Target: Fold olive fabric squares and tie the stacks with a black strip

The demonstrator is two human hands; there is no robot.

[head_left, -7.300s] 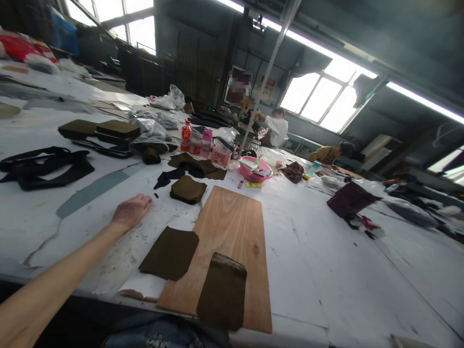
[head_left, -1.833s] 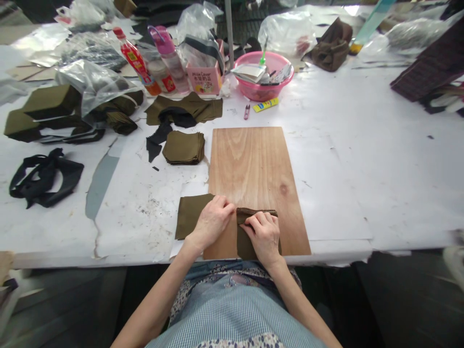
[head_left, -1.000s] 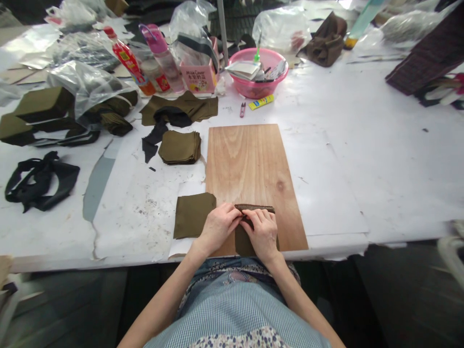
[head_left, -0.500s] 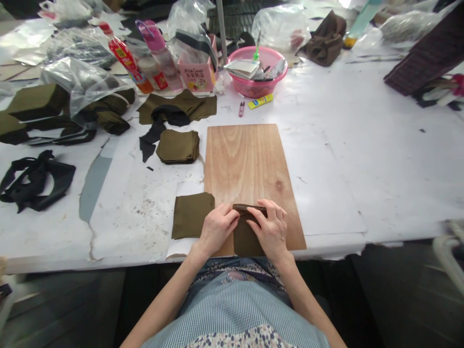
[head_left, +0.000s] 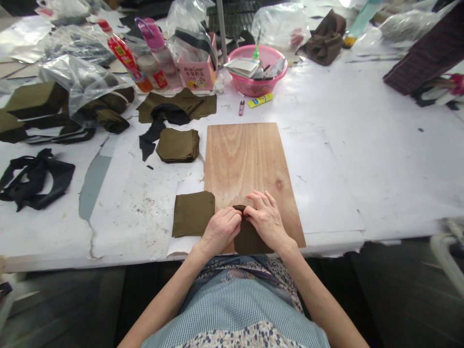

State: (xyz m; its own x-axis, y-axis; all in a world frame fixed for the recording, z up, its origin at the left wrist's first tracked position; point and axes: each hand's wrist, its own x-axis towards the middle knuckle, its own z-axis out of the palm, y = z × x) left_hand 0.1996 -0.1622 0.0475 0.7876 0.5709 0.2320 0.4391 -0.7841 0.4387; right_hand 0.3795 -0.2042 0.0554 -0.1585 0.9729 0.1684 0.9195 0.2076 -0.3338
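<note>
The left hand (head_left: pixel 220 229) and right hand (head_left: pixel 266 220) are pressing a green-brown cloth (head_left: pixel 250 240) at the near end of the wooden board (head_left: pixel 246 154). The right hand has slid closer to the left, so the folded edge is hiding under both. The right fingers (head_left: pixel 259 199) are lying flat and open. The left fingers (head_left: pixel 234 220) are curling in, and I cannot tell if they are pinching. 1 spare cloth (head_left: pixel 192 212) is lying just beside them. Farther back on the desk (head_left: pixel 362 145), a cloth stack (head_left: pixel 178 145) and a pink bowl (head_left: pixel 259 86) are sitting.
</note>
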